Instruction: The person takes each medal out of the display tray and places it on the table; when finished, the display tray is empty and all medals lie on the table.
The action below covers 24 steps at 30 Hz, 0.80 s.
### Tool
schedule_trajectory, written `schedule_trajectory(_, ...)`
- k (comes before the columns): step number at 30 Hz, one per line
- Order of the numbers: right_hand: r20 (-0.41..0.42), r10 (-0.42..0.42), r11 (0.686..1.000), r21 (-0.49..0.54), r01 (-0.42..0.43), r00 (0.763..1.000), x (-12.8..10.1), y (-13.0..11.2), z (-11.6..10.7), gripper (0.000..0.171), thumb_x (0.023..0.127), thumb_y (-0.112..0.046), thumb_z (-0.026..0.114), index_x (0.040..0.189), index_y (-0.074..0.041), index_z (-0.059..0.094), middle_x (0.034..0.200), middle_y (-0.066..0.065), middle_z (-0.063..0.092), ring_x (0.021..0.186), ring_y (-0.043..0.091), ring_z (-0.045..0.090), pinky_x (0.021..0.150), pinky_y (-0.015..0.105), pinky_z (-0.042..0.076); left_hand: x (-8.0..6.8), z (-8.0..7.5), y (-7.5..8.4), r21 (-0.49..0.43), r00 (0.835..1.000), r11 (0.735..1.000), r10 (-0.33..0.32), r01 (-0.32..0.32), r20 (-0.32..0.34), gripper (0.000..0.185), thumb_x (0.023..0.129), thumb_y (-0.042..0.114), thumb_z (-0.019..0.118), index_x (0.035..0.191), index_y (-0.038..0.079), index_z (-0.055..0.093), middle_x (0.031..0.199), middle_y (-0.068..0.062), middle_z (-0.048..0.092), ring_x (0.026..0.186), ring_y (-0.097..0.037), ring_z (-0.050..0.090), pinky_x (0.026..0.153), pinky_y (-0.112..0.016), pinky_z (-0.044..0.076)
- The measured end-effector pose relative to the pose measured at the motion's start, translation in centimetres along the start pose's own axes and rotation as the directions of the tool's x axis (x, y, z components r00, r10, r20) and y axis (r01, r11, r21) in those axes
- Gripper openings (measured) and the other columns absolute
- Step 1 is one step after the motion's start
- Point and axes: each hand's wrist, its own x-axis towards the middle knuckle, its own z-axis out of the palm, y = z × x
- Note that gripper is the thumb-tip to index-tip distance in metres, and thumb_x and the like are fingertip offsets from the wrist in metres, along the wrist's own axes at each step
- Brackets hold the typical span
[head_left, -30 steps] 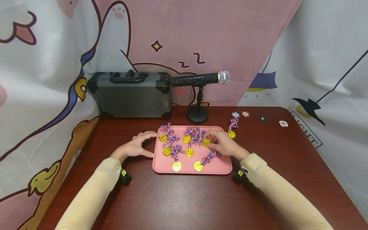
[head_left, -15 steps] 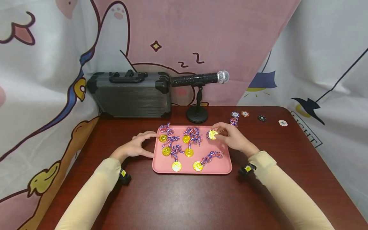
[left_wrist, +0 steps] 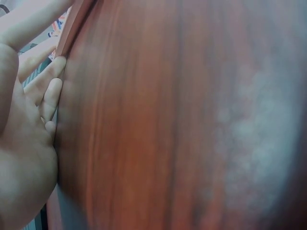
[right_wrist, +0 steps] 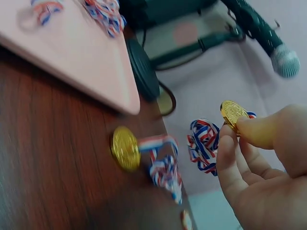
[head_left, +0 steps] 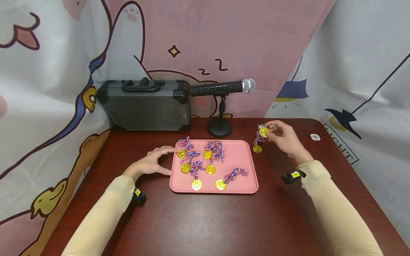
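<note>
Between thumb and fingers my right hand (head_left: 287, 140) pinches a gold medal (head_left: 264, 132), held up off the table right of the tray. Its bunched striped ribbon (right_wrist: 205, 143) hangs beyond the fingers in the right wrist view. Just below it, a second gold medal (head_left: 257, 149) lies on the table with its ribbon knotted. At the left edge of the pink tray (head_left: 238, 156), my left hand (head_left: 148, 163) rests with fingers and thumb spread against the rim. Several gold medals with red, white and blue ribbons lie on the tray, among them one medal (head_left: 220, 185) at the front.
Behind the tray stand a grey hard case (head_left: 147, 110) and a black microphone (head_left: 224, 88) on a round-based stand (head_left: 220, 127). A white poker chip (head_left: 315, 137) lies at the back right of the table (head_left: 205, 224); my right hand covers the chips nearby.
My right hand has picked up a gold medal from the tray's right side and carried it right and back, over the medal on the table. The left hand has stayed at the rim.
</note>
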Motion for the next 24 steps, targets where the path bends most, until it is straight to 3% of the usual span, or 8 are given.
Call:
schedule_trajectory(5,-0.055,0.079,0.997,0.0,-0.079,0.995,-0.2,2.0,-1.3,0.04,0.101,0.009,0.06,0.14,0.011,0.052,0.114,0.032,0.058,0.082,0.004,0.067,0.072,0.019,0.059,0.0,0.0,0.1,-0.007,1.0,1.0,-0.001,0.001,0.001,0.088,0.075,0.042,0.095,0.152,0.032,0.054,0.158,-0.001,0.047,0.138,-0.031,0.043,0.113,-0.065,0.019)
schedule_trajectory(11,-0.05,0.131,0.99,-0.05,-0.134,0.99,-1.1,4.0,-1.6,0.041,0.102,0.003,0.064,0.141,0.006,0.054,0.113,0.028,0.059,0.084,0.016,0.069,0.073,0.024,0.06,-0.1,0.0,0.2,-0.012,1.0,1.0,-0.005,0.005,0.005,0.089,0.075,0.043,0.095,0.152,0.031,0.054,0.159,-0.002,0.046,0.139,-0.032,0.042,0.113,-0.066,0.019)
schedule_trajectory(18,0.036,0.115,0.971,-0.214,-0.105,0.993,-1.9,5.4,-0.4,0.032,0.099,0.003,0.069,0.13,0.002,0.062,0.104,0.024,0.066,0.081,0.021,0.066,0.067,0.025,0.057,-0.1,-0.1,0.0,-0.014,1.0,1.0,-0.006,0.007,0.002,0.089,0.074,0.043,0.095,0.152,0.031,0.054,0.159,-0.002,0.046,0.138,-0.032,0.041,0.112,-0.066,0.018)
schedule_trajectory(24,0.038,0.035,0.913,-0.407,-0.017,0.999,-2.0,5.4,0.3,0.024,0.093,-0.001,0.075,0.116,0.0,0.069,0.095,0.02,0.072,0.08,0.027,0.069,0.07,0.036,0.054,0.0,0.0,0.0,-0.021,1.0,1.0,0.008,-0.008,-0.001,0.089,0.075,0.04,0.095,0.153,0.029,0.054,0.159,-0.003,0.046,0.138,-0.033,0.042,0.112,-0.068,0.017)
